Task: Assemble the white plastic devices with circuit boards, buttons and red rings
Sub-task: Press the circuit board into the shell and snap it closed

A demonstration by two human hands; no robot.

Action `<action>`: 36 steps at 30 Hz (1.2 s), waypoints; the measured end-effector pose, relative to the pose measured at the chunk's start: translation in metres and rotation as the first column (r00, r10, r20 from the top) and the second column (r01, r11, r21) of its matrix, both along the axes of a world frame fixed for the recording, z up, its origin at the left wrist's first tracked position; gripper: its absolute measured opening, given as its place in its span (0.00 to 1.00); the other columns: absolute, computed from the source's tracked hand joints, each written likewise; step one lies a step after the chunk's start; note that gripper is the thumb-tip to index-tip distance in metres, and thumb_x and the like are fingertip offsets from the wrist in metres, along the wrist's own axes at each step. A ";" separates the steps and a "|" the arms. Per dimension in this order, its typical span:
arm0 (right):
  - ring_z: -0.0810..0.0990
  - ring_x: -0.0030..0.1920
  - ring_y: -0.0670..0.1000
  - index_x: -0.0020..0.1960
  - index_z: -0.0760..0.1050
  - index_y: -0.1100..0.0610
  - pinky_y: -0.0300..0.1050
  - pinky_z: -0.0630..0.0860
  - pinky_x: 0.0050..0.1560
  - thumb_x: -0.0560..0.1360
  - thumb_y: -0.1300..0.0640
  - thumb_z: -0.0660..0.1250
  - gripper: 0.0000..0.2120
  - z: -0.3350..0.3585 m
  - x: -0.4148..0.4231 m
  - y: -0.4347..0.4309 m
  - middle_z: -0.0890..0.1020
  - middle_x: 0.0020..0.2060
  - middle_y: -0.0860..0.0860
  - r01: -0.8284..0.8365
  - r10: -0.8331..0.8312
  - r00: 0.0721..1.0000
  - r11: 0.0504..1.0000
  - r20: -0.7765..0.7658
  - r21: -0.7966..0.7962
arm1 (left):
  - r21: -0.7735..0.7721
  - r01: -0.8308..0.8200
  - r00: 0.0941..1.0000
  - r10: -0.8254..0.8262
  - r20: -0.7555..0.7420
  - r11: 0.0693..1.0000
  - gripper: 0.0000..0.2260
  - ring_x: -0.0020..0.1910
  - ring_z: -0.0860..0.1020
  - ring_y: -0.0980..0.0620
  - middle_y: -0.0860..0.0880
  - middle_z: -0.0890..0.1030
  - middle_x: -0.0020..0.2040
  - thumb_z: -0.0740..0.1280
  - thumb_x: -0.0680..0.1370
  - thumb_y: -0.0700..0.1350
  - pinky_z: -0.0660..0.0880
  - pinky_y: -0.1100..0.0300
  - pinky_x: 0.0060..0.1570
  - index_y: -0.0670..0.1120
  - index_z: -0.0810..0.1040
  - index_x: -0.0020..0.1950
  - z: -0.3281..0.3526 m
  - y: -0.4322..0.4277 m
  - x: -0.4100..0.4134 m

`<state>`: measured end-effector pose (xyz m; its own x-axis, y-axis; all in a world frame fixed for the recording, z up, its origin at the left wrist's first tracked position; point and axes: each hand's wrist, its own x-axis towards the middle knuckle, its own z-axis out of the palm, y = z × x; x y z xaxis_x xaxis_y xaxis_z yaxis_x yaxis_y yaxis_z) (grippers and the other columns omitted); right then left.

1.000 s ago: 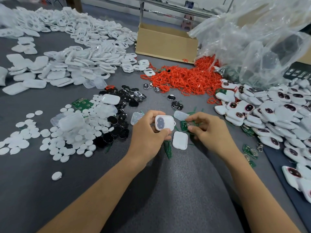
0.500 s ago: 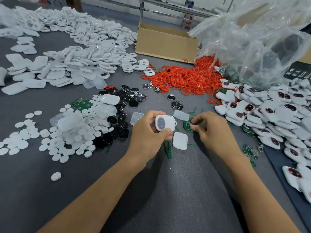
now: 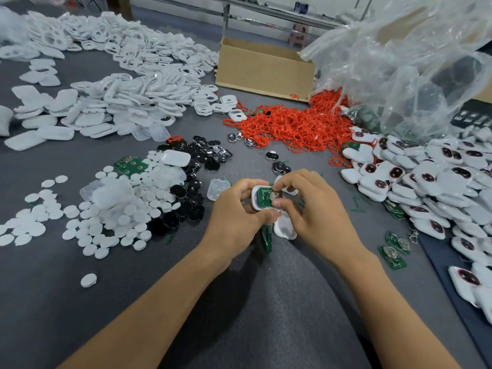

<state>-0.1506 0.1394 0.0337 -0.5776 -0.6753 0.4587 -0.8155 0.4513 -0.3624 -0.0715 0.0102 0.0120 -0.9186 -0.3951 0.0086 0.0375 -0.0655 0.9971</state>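
White plastic shell [image 3: 256, 203] sits pinched between the thumb and curled fingers of the left hand [image 3: 234, 217], just above the middle of the grey table [image 3: 239, 315]. A green circuit board [image 3: 264, 197] lies in the shell, and the right hand [image 3: 316, 209] pinches the board's right end with thumb and fingertips. Red rings [image 3: 292, 126] lie heaped well behind.

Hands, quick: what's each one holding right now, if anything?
Left hand: grips the white case, fingers curled round it.
Right hand: pinches the green circuit board that sits in that case.
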 end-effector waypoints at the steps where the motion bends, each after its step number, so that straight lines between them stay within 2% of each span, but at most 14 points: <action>1: 0.74 0.47 0.53 0.50 0.77 0.57 0.52 0.72 0.47 0.73 0.60 0.70 0.07 -0.001 0.000 0.000 0.79 0.47 0.49 0.000 0.000 1.000 1.000 -0.004 0.000 | 0.000 0.000 1.000 0.000 0.002 1.000 0.20 0.49 0.83 0.49 0.47 0.84 0.50 0.75 0.69 0.31 0.80 0.58 0.51 0.44 0.78 0.57 0.000 0.000 0.000; 11: 0.75 0.48 0.53 0.50 0.76 0.57 0.54 0.73 0.46 0.73 0.58 0.70 0.07 -0.003 0.003 -0.004 0.77 0.47 0.50 -0.010 0.010 1.000 1.000 -0.028 0.002 | 0.024 -0.008 1.000 0.007 0.015 1.000 0.18 0.50 0.83 0.46 0.45 0.84 0.50 0.74 0.69 0.30 0.80 0.52 0.53 0.43 0.78 0.56 0.000 0.000 -0.001; 17: 0.75 0.48 0.53 0.50 0.76 0.57 0.55 0.73 0.46 0.73 0.59 0.70 0.07 -0.003 0.003 -0.005 0.77 0.47 0.50 -0.007 0.007 0.999 1.000 -0.034 0.010 | 0.031 -0.014 1.000 0.014 0.016 0.999 0.19 0.48 0.83 0.48 0.45 0.84 0.50 0.74 0.69 0.29 0.81 0.56 0.52 0.43 0.78 0.56 0.001 0.001 0.000; 21: 0.75 0.48 0.53 0.50 0.76 0.57 0.55 0.73 0.45 0.73 0.59 0.70 0.07 -0.003 0.003 -0.005 0.77 0.47 0.49 0.000 0.000 1.000 1.000 -0.024 0.012 | 0.068 -0.007 1.000 0.005 0.025 0.998 0.18 0.45 0.83 0.51 0.43 0.83 0.50 0.73 0.69 0.28 0.81 0.59 0.47 0.42 0.79 0.56 0.003 0.000 0.001; 27: 0.75 0.49 0.54 0.50 0.76 0.58 0.55 0.74 0.46 0.73 0.60 0.69 0.07 -0.001 0.005 -0.004 0.77 0.47 0.50 0.001 -0.001 1.000 1.000 -0.015 0.014 | 0.241 -0.026 1.000 0.021 0.023 0.970 0.09 0.39 0.83 0.47 0.37 0.83 0.49 0.66 0.78 0.33 0.82 0.56 0.45 0.36 0.78 0.58 0.008 0.001 -0.001; 31: 0.75 0.48 0.53 0.50 0.77 0.57 0.54 0.73 0.47 0.73 0.59 0.70 0.07 0.000 0.006 -0.004 0.78 0.47 0.49 0.002 -0.002 1.000 1.000 -0.007 0.005 | 0.230 -0.034 0.999 0.028 0.029 0.973 0.09 0.38 0.83 0.49 0.39 0.83 0.48 0.62 0.80 0.33 0.82 0.53 0.46 0.35 0.78 0.58 0.007 0.001 -0.001; 36: 0.76 0.47 0.52 0.50 0.78 0.57 0.50 0.74 0.48 0.73 0.59 0.70 0.06 -0.001 0.005 -0.005 0.78 0.46 0.50 -0.017 0.018 0.999 1.000 0.035 -0.020 | 0.225 -0.057 0.998 0.052 0.031 0.973 0.09 0.37 0.83 0.50 0.40 0.83 0.45 0.61 0.80 0.32 0.83 0.55 0.44 0.35 0.78 0.57 0.007 0.002 -0.002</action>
<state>-0.1456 0.1348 0.0330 -0.5818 -0.6764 0.4516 -0.8097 0.4297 -0.3996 -0.0733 0.0124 0.0192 -0.8945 -0.4337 -0.1085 0.0230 -0.2871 0.9576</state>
